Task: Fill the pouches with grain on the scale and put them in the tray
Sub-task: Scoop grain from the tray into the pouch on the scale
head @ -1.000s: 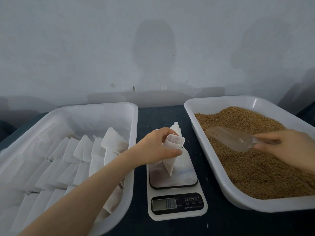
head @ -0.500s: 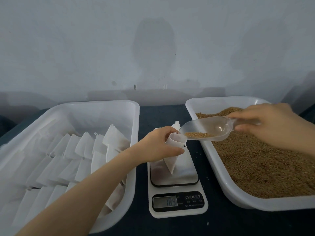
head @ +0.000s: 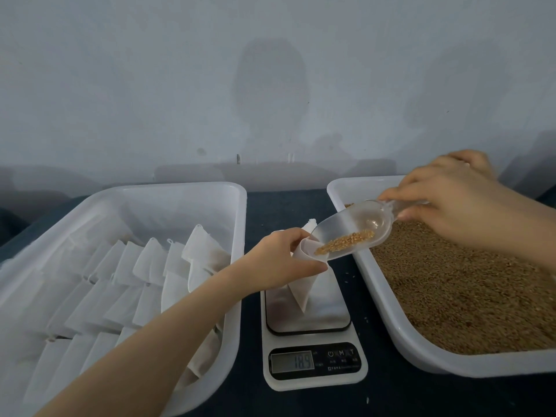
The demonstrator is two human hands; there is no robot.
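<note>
The left hand [head: 279, 260] has its fingers curled round the open mouth of a white pouch [head: 302, 291], holding it upright with its bottom corner on the platform of the kitchen scale [head: 328, 311], which stands on the dark desk [head: 376, 398] between two white trays. The right hand [head: 457, 206] pinches the handle of a clear scoop [head: 352, 227] in its fingers, tilting its lip down to the pouch's mouth, with a little grain [head: 346, 242] lying near the lip. The left tray [head: 237, 266] holds rows of pouches [head: 144, 266], the right tray [head: 421, 353] holds loose grain [head: 451, 290], and the display [head: 293, 362] reads 189.
</note>
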